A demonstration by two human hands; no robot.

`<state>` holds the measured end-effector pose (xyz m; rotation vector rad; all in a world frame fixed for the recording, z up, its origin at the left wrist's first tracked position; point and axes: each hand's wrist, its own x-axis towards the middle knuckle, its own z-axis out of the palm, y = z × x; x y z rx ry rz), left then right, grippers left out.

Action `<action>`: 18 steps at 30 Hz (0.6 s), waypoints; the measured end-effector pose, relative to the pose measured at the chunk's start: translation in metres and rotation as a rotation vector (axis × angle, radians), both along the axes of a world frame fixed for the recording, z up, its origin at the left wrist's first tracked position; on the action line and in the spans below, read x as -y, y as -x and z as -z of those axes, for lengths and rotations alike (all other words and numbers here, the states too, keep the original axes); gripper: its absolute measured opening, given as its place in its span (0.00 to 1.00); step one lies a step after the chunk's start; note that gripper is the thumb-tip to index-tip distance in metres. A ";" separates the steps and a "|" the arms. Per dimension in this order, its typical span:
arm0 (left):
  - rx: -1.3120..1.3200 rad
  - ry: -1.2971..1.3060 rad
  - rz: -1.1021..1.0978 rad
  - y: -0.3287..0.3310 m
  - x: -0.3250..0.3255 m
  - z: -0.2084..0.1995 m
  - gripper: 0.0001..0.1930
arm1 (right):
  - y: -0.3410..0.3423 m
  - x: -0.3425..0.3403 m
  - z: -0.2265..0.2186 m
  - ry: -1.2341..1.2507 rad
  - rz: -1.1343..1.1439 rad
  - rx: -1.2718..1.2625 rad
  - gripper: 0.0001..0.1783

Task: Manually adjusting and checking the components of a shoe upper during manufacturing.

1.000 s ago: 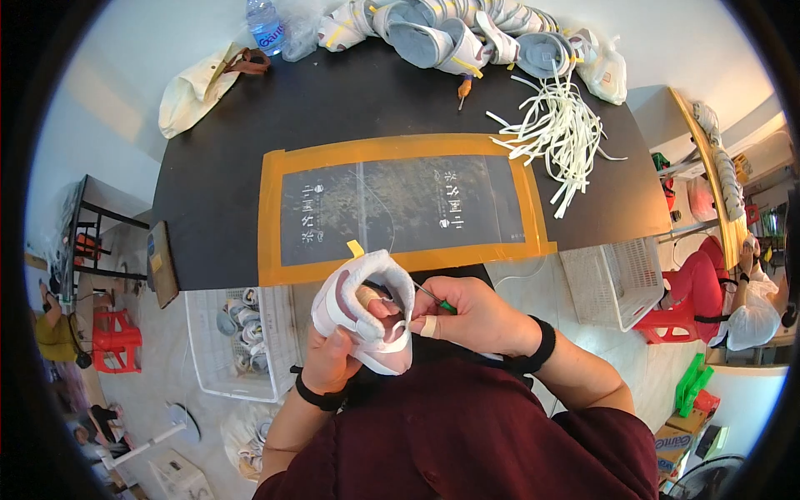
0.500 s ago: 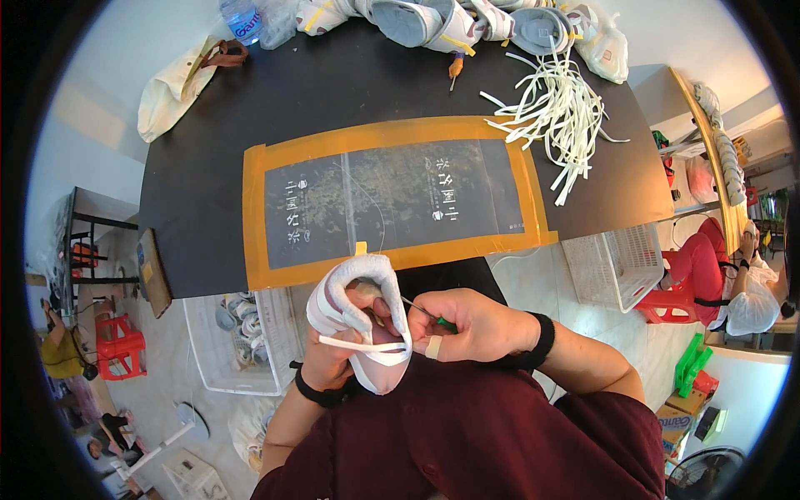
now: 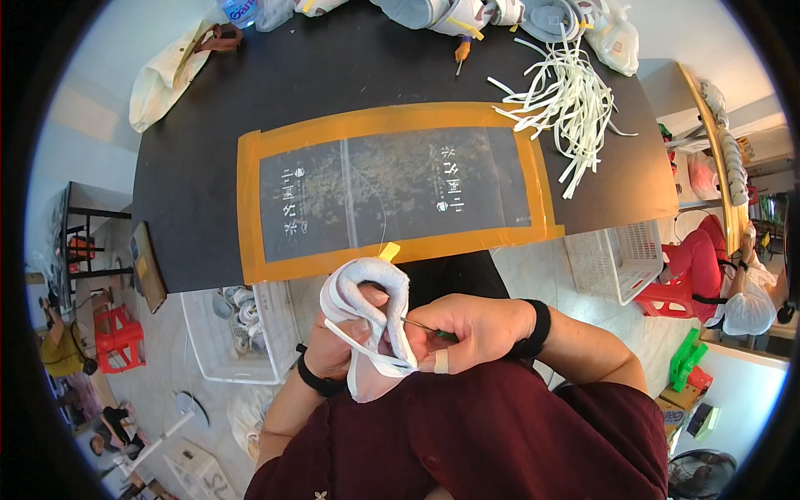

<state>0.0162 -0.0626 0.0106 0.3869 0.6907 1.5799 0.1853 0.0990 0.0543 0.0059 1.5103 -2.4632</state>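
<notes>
A white and pale pink shoe upper (image 3: 377,271) with a grey fleecy lining is held in front of my chest, its opening facing up. My left hand (image 3: 332,350) is closed around its left side, with fingertips reaching inside the opening. A narrow white strip (image 3: 343,335) crosses the upper, and a yellow tag (image 3: 390,251) sticks up from its far end. My right hand (image 3: 479,329) is closed on an awl-like tool (image 3: 415,323); its thin metal shaft points at the upper's right edge. Most of its handle is hidden in my palm.
A dark table (image 3: 200,208) bears a taped sheet (image 3: 325,212), a bundle of white strips (image 3: 575,104), an orange-handled tool (image 3: 462,52), a cloth bag (image 3: 167,79) and more shoe uppers (image 3: 417,12). White crates (image 3: 271,367) stand on both sides. A seated person (image 3: 696,267) is at right.
The shoe upper has turned slightly and shifted a little to the right. My right hand has moved slightly, and the tool's green handle is now mostly covered. The head view has tilted a bit.
</notes>
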 end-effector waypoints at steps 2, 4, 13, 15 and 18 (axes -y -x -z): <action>-0.066 -0.014 -0.047 -0.001 0.002 0.006 0.25 | 0.000 -0.002 0.001 -0.022 -0.005 -0.020 0.04; -0.002 -0.017 -0.101 -0.007 0.003 0.000 0.24 | 0.002 -0.001 0.003 -0.046 -0.015 -0.044 0.04; 0.099 -0.135 -0.553 -0.019 -0.035 -0.020 0.26 | 0.024 0.018 -0.003 0.139 0.462 0.015 0.05; -0.018 -0.112 -0.631 -0.016 -0.042 -0.021 0.25 | 0.031 0.024 0.001 0.178 0.613 -0.020 0.05; -0.105 -0.097 -0.727 -0.021 -0.049 -0.028 0.25 | 0.034 0.027 -0.004 0.095 0.656 -0.026 0.05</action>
